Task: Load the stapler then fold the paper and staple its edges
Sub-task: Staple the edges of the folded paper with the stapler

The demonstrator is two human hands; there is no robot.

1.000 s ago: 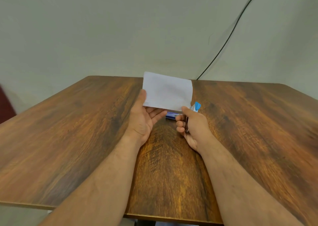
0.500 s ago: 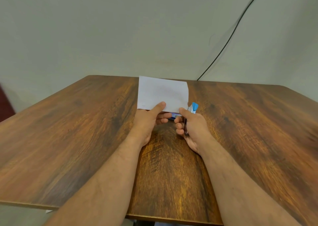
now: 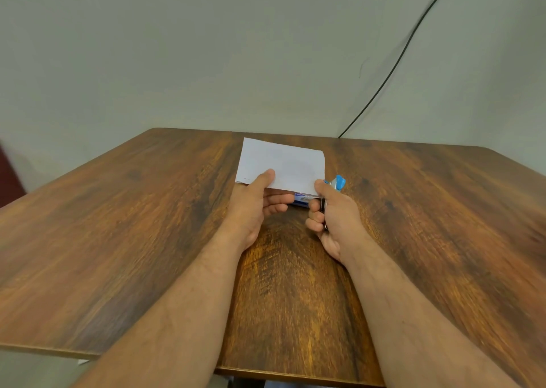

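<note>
Left hand pinches folded paper above the counter, presenting its near right corner to the stapler gripped in right hand, likely for stapling.

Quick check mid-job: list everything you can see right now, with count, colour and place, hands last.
folded paper: one, white, held up above the table's middle, a staple visible near its lower left corner
stapler: one, blue and silver, at the paper's lower right corner, mostly hidden in the right hand
small box: one, blue and white, on the table under the paper, partly hidden; contents cannot be told
table: one, brown wood grain, fills the lower view
cable: one, black, runs down the wall to the table's far edge
wall: pale grey-green, behind the table
left hand: pinches the paper's lower edge
right hand: grips the stapler
</note>
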